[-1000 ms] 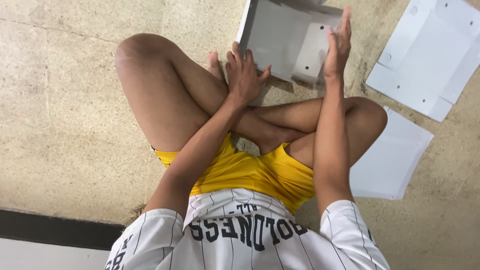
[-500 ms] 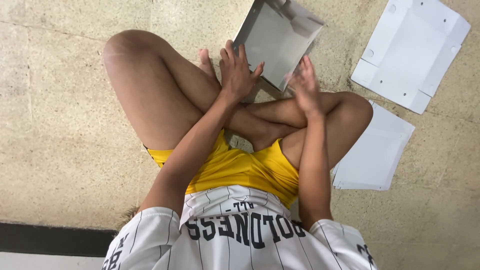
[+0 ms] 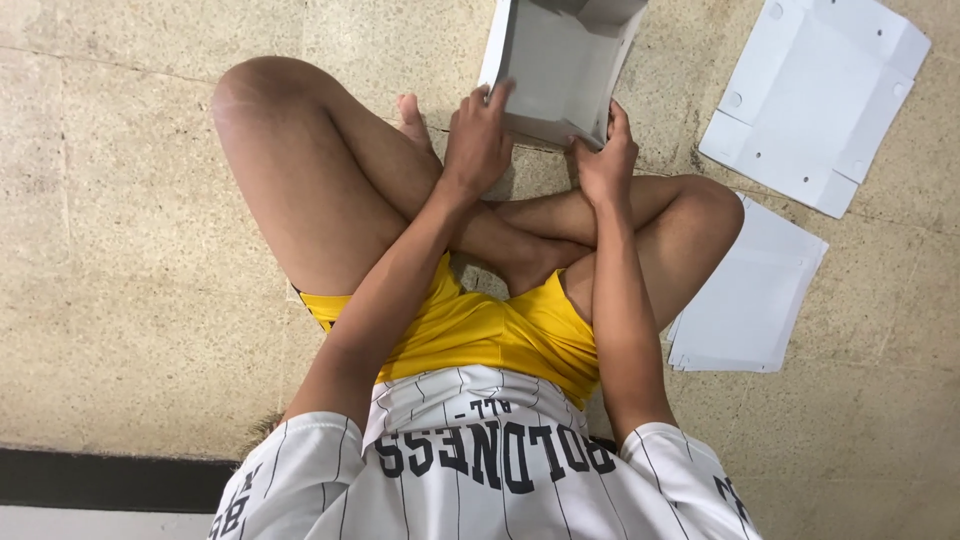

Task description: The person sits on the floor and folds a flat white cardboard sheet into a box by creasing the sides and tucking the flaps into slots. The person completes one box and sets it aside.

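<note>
While the half-folded grey cardboard box (image 3: 562, 62) stands on the floor at the top centre of the frame, open side up and just past our crossed shins, we brace it from both near corners, which looks like a way to keep the walls upright. Our left hand (image 3: 478, 145) sits at the box's left near corner, fingers loosely curled and the index laid up along the wall, thumb side hidden from us, so we cannot tell how firmly it pinches. Our right hand (image 3: 606, 160) closes around the right near corner, thumb running up the outer edge, fingers wrapped under the near wall. Neither hand is spread; both are gripping the card. Moving outward, a flat white cut-out box blank (image 3: 815, 98) with small punched holes lies unfolded at the upper right, well apart from the box. Below it, a thin stack of white sheets (image 3: 750, 295) rests just beside our right knee at the right of the frame, within easy reach. Speckled stone floor (image 3: 110, 250) runs under everything.
</note>
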